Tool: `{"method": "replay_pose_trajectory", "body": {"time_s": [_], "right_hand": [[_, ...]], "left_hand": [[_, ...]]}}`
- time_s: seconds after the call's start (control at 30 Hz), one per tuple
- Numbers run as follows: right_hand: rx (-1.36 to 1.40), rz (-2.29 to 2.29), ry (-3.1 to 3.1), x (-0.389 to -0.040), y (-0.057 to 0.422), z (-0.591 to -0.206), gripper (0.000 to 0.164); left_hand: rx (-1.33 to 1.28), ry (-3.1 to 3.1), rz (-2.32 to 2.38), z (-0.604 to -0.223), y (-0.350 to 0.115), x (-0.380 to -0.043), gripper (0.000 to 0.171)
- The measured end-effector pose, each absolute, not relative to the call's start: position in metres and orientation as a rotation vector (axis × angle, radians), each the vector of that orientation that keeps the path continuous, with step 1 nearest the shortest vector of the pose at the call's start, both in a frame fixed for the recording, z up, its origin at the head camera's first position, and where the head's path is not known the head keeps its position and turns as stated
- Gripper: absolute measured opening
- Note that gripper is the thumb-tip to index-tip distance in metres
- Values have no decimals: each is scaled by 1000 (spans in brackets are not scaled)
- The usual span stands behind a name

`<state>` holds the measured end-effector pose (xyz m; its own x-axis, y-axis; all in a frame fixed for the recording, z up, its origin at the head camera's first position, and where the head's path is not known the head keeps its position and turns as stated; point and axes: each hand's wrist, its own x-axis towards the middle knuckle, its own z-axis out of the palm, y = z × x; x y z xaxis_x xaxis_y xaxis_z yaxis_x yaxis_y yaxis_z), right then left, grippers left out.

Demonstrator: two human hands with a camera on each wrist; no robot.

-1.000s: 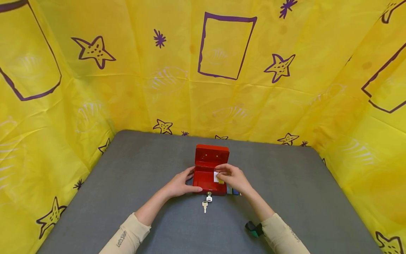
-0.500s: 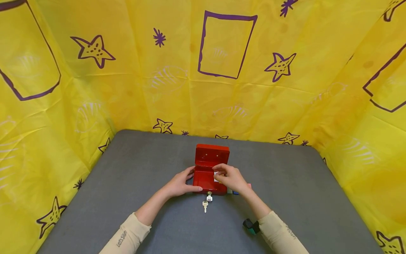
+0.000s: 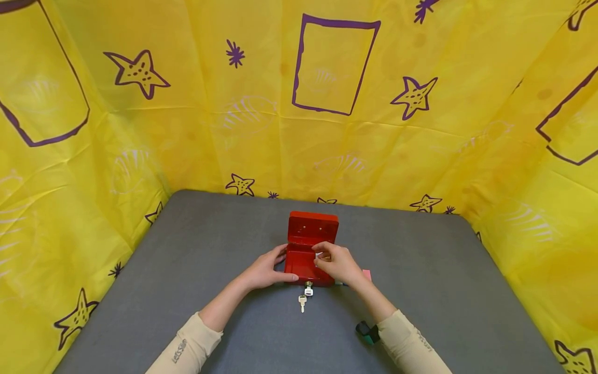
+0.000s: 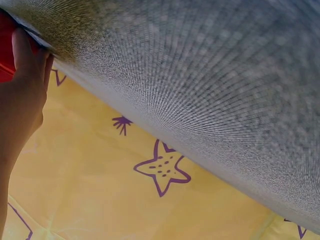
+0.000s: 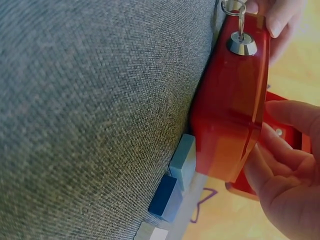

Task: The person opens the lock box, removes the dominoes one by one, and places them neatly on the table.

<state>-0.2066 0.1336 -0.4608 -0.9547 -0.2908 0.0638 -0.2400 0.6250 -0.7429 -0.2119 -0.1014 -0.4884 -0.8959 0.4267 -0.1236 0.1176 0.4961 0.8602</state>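
Note:
A red metal cash box (image 3: 306,265) stands on the grey table with its lid (image 3: 313,227) raised. A key (image 3: 308,292) sits in its front lock, and a second key (image 3: 302,303) hangs from the ring. My left hand (image 3: 266,270) grips the box's left side, thumb along the front edge. Over the box's right part my right hand (image 3: 338,262) pinches a small white piece (image 3: 319,256), mostly covered by the fingers. The right wrist view shows that hand's bent fingers (image 5: 280,155) at the box rim; the piece is hidden there.
Beside the box's right wall lie a teal block (image 5: 184,160), a blue block (image 5: 166,197) and a whitish block (image 5: 150,232). A pink piece (image 3: 367,274) shows past the right wrist. A small black and green object (image 3: 367,332) is beside the right sleeve. Yellow cloth (image 3: 261,135) surrounds the table.
My right hand has shifted slightly left and covers more of the white piece; the yellow patch beside it is now hidden. A pink piece has come into view. My left hand and the box stay put.

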Motion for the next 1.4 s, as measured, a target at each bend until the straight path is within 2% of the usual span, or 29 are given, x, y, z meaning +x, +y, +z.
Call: {"method": "replay_pose_trajectory", "body": {"time_s": [0.27,1.0,1.4], "right_hand": [[-521,-1146,2814,-208,133,-461,27],[-454,-944,2867,-206,128,-460,27],[-564,-971,2821,-206,123,-464,28]], "left_hand": [[438,2428,1352,-488,-100,-212,93],[484,2431,1356,-488,-102,-212,92],[483,2431,1356,-487,-102,-211,91]]}}
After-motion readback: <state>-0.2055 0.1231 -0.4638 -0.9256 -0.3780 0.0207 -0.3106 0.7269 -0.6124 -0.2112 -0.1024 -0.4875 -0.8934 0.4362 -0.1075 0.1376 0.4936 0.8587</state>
